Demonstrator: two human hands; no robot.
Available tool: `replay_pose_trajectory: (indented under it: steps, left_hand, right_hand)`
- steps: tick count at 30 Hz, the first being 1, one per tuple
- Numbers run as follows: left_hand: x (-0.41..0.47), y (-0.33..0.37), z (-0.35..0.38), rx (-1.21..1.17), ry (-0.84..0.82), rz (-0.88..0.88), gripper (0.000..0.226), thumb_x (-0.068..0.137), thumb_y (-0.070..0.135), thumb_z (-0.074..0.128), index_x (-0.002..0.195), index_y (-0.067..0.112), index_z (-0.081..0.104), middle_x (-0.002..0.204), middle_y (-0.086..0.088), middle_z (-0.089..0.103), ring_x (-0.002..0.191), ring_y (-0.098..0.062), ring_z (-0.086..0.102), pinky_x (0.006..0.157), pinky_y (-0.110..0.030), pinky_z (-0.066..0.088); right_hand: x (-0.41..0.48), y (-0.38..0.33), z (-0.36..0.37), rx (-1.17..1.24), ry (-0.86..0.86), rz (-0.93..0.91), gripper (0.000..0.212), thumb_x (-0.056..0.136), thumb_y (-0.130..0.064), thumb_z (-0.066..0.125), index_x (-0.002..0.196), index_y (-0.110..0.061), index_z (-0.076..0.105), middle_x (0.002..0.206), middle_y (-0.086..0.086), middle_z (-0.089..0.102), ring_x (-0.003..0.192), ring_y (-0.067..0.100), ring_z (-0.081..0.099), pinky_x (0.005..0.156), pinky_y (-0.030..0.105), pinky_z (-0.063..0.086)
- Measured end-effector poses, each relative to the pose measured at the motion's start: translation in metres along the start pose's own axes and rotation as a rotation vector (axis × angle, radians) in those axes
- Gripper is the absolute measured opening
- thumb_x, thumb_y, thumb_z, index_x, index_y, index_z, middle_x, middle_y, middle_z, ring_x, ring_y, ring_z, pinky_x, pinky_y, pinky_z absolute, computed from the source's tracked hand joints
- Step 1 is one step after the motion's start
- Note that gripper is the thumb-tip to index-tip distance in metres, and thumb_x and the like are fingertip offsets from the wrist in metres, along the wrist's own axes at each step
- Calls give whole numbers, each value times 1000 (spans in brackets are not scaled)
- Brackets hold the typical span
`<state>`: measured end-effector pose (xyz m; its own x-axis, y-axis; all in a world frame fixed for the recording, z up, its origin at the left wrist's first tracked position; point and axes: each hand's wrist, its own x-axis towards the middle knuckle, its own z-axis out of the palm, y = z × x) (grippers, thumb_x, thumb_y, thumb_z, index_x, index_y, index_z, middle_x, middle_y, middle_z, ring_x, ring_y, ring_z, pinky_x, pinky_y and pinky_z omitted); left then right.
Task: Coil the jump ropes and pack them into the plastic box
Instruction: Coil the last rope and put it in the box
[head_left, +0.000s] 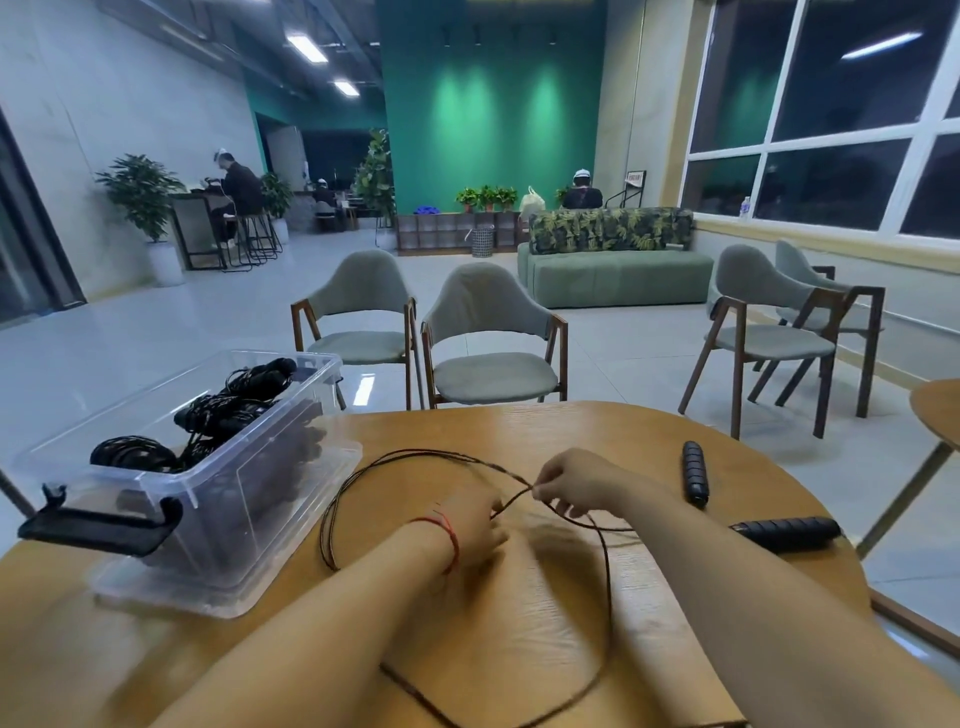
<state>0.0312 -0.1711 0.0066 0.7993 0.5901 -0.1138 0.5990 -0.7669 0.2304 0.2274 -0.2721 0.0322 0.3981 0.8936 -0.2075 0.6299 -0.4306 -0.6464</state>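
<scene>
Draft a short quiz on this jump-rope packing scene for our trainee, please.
1. True or false: the plastic box already holds coiled ropes.
2. Where does the loose cord lie?
A. Inside the box
B. In a loop on the table
C. Over a chair
3. How many black handles lie on the table outside the box?

Key: 1 true; 2 B; 3 two, the second lying nearer the table's right edge.
</scene>
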Motion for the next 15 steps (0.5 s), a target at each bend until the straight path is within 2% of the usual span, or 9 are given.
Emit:
replay_pose_trajectory:
  steps: [3, 6, 9, 12, 15]
  left_hand:
    - [-4, 0, 14, -26, 106, 6, 28, 103, 28, 57, 131, 27, 64, 126, -4, 70, 115, -28, 65, 94, -34, 50]
    - [-6, -11, 10, -98, 105, 20, 25, 100, 11, 57, 113, 30, 69, 116, 1, 67, 106, -22, 64, 90, -33, 51]
    - [-7, -26, -2, -160, 111, 17, 34, 99, 0, 55, 100, 30, 71, 115, 3, 66, 105, -16, 63, 98, -37, 56]
    - [-10, -35, -9, -174, 110, 5, 29, 103, 10, 55, 109, 30, 74, 119, 3, 69, 103, -15, 62, 95, -32, 54]
    - [-17, -35, -13, -157, 64, 19, 34, 101, 10, 55, 114, 33, 77, 123, 7, 71, 107, -12, 63, 96, -29, 53]
  right_hand:
    - [-4, -10, -9, 289, -45, 17, 19, 101, -24, 73, 106, -7, 77, 100, 10, 73, 71, 24, 71, 61, 29, 57]
    - [-10, -12, -19, 435, -122, 99, 34, 106, -38, 64, 120, -8, 72, 119, 12, 71, 76, 27, 75, 62, 28, 58]
    - [-13, -11, -23, 483, -91, 117, 27, 106, -23, 56, 121, -7, 71, 127, 20, 65, 78, 30, 76, 61, 29, 58]
    - [-11, -10, -23, 452, -89, 111, 25, 102, -3, 53, 118, -3, 72, 124, 25, 67, 76, 31, 76, 62, 30, 60]
    - [-14, -14, -18, 384, -242, 123, 23, 99, 1, 58, 117, -1, 73, 112, 22, 72, 81, 32, 77, 72, 35, 63]
